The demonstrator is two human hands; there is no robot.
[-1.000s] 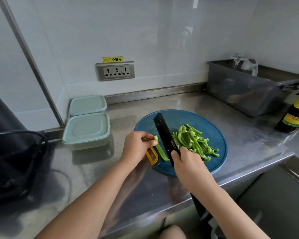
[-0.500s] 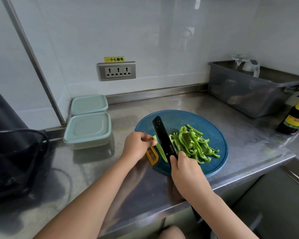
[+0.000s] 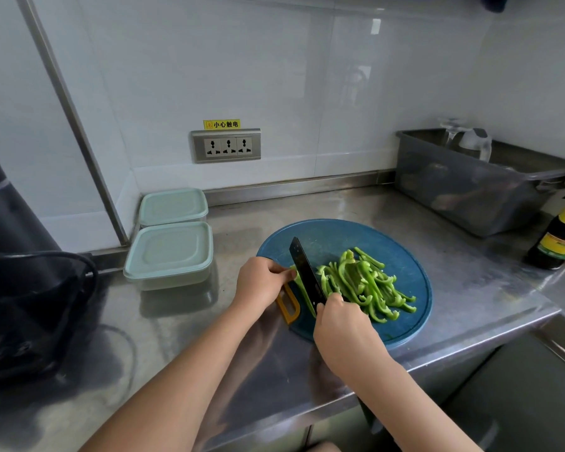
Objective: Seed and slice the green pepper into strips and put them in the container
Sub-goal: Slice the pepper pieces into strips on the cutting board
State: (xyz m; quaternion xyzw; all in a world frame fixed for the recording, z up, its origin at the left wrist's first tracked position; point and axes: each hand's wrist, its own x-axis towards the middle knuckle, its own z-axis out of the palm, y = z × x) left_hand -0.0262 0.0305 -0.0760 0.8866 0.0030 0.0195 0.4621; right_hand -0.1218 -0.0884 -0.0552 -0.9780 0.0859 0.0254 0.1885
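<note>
A round blue cutting board (image 3: 402, 252) lies on the steel counter, with a yellow handle loop (image 3: 288, 307) at its left edge. A pile of green pepper strips (image 3: 364, 283) covers its middle. My right hand (image 3: 340, 324) grips a black knife (image 3: 305, 274), whose blade stands on the board just left of the pile. My left hand (image 3: 261, 282) pinches the last narrow pepper piece (image 3: 301, 290) against the blade's left side. Two lidded pale green containers (image 3: 170, 254) (image 3: 173, 207) stand to the left of the board.
A grey plastic tub (image 3: 470, 187) holding a glass jug stands at the back right. A dark sauce bottle (image 3: 560, 236) is at the right edge. A black appliance with a cable (image 3: 23, 282) fills the left. The counter's front edge runs close under the board.
The knife blade has come down from its raised tilt onto the board beside the last pepper piece. My left hand has stayed on that piece.
</note>
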